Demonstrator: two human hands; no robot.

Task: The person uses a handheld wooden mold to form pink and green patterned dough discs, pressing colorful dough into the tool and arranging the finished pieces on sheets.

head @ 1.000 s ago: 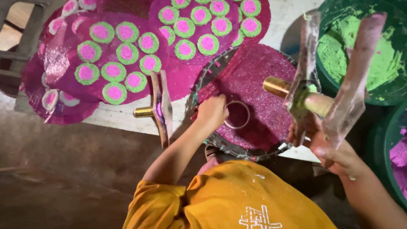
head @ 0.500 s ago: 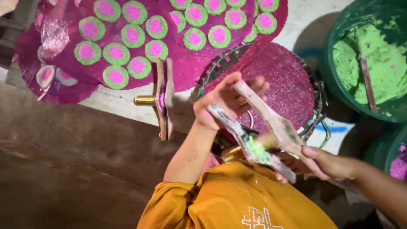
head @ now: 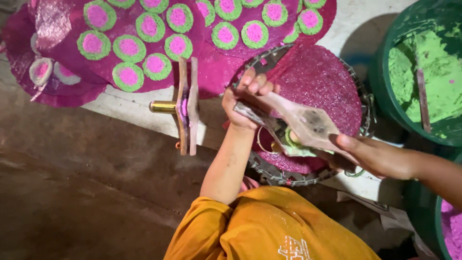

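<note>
Both my hands hold a wooden two-paddle press (head: 308, 123) above a round wire tray (head: 358, 91) covered with a magenta sheet. My left hand (head: 248, 98) grips the paddles' far end, fingers curled over the top. At the near end my right hand (head: 375, 155) clasps the paddles. A lump of green paste (head: 291, 139) shows between them. A thin metal ring (head: 261, 143) lies on the magenta sheet just under the press.
A second wooden press (head: 187, 108) with a brass handle lies left of my left arm. Magenta sheets carrying several green-and-pink discs (head: 129, 76) spread across the top. A green tub of green paste (head: 423, 72) stands at right, a tub of pink powder (head: 451, 231) at lower right.
The press came down from high on the right to lie across the tray. My left hand left the metal ring and took hold of the press's far end.
</note>
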